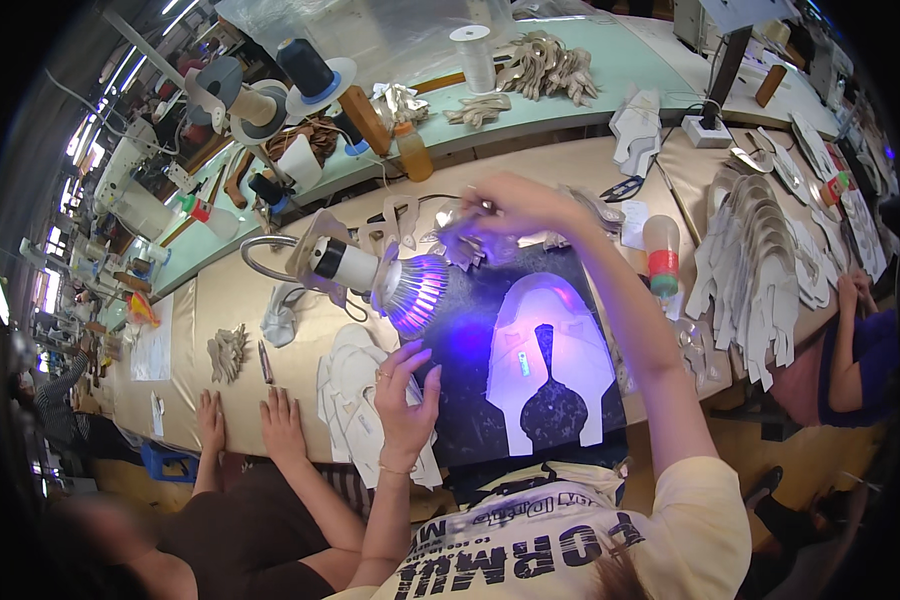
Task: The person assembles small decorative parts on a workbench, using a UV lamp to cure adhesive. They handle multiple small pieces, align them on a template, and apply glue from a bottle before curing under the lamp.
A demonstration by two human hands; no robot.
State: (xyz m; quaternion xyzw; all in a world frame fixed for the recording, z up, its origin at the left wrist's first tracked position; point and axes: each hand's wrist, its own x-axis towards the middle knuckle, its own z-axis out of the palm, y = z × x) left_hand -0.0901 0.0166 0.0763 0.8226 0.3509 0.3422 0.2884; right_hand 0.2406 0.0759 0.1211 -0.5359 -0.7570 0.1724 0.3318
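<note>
The left hand [406,400] is laid flat, fingers [402,362] spread and released, on a stack of pale cut pieces [348,395] at the near edge of the tabletop [240,290]. Just beside those fingers, to the right, a dark mat [470,400] is lit violet, and on it a white shoe-upper piece [555,360] with a dark keyhole cut-out is seen. Just above the left fingers a lamp [410,290] on a bent neck is glowing purple. The right hand [505,205] is raised beyond the lamp, fingers pinched on a small blurred piece [462,240]; what it is cannot be made out. Right of that hand a clear bottle with a red band [662,255] is noted. Another person's two hands [250,420] are pressed flat, well left of the left fingers.
</note>
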